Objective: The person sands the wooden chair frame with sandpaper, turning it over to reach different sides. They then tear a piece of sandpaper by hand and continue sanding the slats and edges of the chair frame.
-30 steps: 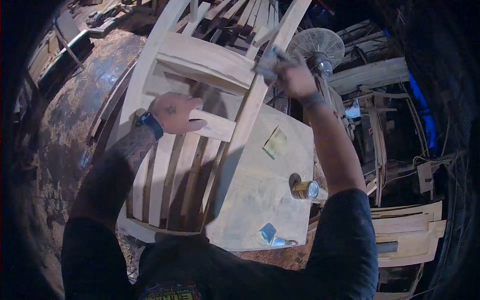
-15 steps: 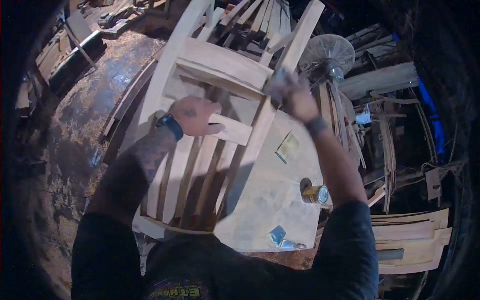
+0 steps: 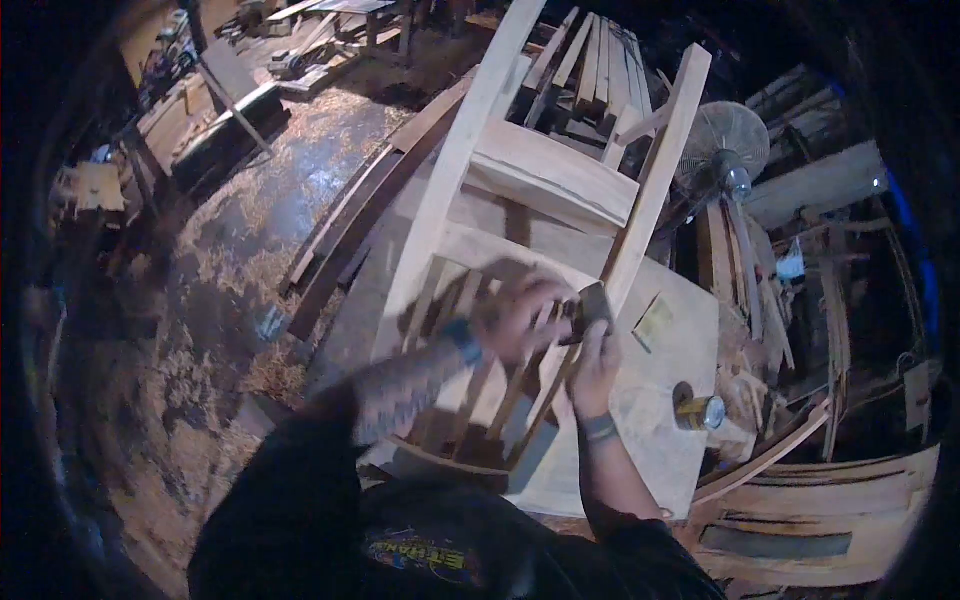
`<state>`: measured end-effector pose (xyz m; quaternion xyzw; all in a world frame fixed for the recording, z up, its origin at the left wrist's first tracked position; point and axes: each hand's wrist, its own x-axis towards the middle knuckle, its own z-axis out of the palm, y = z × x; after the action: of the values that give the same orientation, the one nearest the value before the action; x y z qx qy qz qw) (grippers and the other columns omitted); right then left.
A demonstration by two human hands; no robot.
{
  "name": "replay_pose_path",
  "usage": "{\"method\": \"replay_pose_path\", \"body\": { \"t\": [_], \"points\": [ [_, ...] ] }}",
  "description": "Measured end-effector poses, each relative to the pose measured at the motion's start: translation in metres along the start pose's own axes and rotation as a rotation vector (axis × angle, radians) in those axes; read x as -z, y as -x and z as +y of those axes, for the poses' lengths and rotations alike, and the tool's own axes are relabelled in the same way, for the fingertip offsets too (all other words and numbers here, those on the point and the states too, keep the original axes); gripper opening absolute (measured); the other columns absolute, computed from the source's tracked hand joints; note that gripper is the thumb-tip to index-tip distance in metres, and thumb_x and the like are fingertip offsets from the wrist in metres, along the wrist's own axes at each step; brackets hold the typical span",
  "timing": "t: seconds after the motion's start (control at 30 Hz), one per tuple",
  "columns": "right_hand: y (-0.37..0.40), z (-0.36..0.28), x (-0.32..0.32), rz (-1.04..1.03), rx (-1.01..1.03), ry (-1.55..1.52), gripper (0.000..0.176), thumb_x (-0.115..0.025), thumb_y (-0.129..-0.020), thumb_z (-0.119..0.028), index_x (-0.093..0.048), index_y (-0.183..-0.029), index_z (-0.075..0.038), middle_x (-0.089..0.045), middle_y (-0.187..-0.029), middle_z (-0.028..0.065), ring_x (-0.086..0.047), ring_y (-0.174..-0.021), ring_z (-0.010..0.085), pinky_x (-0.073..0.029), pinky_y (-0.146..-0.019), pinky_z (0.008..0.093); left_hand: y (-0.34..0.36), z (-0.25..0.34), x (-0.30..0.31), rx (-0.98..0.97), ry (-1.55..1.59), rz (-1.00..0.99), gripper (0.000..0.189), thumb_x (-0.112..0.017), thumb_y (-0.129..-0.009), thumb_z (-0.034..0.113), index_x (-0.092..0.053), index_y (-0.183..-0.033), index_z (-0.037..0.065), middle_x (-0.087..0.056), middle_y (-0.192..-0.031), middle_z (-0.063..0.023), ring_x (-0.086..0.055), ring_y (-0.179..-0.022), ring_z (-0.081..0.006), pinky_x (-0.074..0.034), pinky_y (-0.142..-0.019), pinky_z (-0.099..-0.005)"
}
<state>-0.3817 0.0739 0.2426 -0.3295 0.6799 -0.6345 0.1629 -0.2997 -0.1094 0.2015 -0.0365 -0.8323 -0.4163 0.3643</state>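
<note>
A pale wooden chair frame [image 3: 625,240] lies on a light work table, with rails across it and slats toward me. Over its slatted part, my right hand [image 3: 597,365] is closed on a dark flat piece that looks like sandpaper [image 3: 596,305]. My left hand [image 3: 520,315] meets the other side of this piece, its fingers curled and somewhat blurred by motion. Part of the piece is hidden by the fingers. A yellowish sheet [image 3: 655,318] lies on the table right of the chair frame.
A can [image 3: 700,412] stands near the right edge of the table [image 3: 650,450]. Beyond are a fan [image 3: 725,150] and stacked wooden strips [image 3: 605,65]. Curved wooden panels [image 3: 820,520] lie at lower right. Sawdust covers parts of the floor [image 3: 240,230] at left.
My right hand has come from the chair frame's far right post back toward me. My left hand has left the short rail piece and joined it. The view has shifted left.
</note>
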Motion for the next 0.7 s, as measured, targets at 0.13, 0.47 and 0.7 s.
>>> {"method": "replay_pose_path", "body": {
  "t": [0.13,0.47,0.7],
  "points": [
    [0.063,0.02,-0.022,-0.334,0.126,0.074,0.066,-0.047,-0.116,-0.043,-0.042,-0.164,0.002,-0.035,-0.166,0.0231,-0.037,-0.149,0.0403,-0.034,-0.12,0.0455,0.069,0.064,-0.007,0.564,0.751,0.101,0.062,-0.072,-0.104,0.019,-0.045,-0.158,0.0,-0.057,-0.144,-0.0142,-0.057,-0.133,-0.0199,-0.049,-0.11,-0.0362],
    [0.037,0.124,0.028,0.451,0.018,0.985,0.064,-0.061,-0.109,-0.039,-0.052,-0.159,-0.001,-0.049,-0.163,0.0296,-0.036,-0.156,0.0521,-0.034,-0.124,0.0604,-0.024,-0.034,0.233,-0.164,-0.556,-0.113,0.033,-0.07,-0.094,0.019,-0.077,-0.126,0.013,-0.075,-0.127,-0.0139,-0.07,-0.122,-0.0341,-0.055,-0.103,-0.0499],
    [0.041,0.12,0.009,0.508,-0.12,0.607,0.056,-0.059,-0.109,-0.043,-0.061,-0.151,-0.005,-0.073,-0.132,0.0265,-0.072,-0.122,0.0409,-0.055,-0.105,0.0452,-0.096,-0.075,0.226,-0.692,-0.741,-0.962,0.041,-0.074,-0.074,0.025,-0.075,-0.114,0.019,-0.071,-0.118,-0.0051,-0.064,-0.12,-0.0301,-0.043,-0.116,-0.0534]
  ]
}}
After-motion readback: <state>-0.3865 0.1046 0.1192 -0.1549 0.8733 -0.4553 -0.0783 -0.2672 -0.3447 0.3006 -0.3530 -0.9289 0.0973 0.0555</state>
